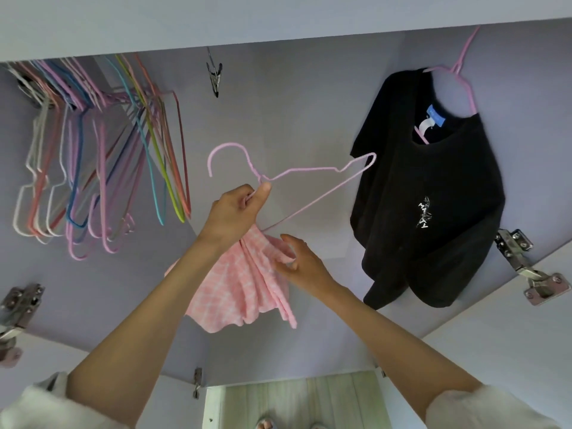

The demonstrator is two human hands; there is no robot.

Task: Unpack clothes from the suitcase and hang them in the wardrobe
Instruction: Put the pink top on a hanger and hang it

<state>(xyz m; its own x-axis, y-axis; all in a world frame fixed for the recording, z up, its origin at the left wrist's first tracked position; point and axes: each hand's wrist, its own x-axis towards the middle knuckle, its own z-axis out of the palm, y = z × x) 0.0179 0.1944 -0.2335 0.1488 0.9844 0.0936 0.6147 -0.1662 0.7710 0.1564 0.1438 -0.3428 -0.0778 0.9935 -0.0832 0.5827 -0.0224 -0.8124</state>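
My left hand (pixel 236 209) grips a pink wire hanger (pixel 309 170) at the base of its hook, holding it up inside the wardrobe. A pink checked garment (pixel 244 289) hangs from the hanger's lower end, below that hand. My right hand (pixel 305 264) pinches the upper edge of this pink garment. A black T-shirt (pixel 433 193) with a small white print hangs at the right on another pink hanger (pixel 462 72). The suitcase is out of view.
Several empty coloured wire hangers (pixel 102 156) hang bunched at the upper left. A metal clip (pixel 215 75) dangles near the top centre. Door hinges (pixel 526 264) (pixel 18 308) sit at both sides. Pale wood floor (pixel 309 400) shows below.
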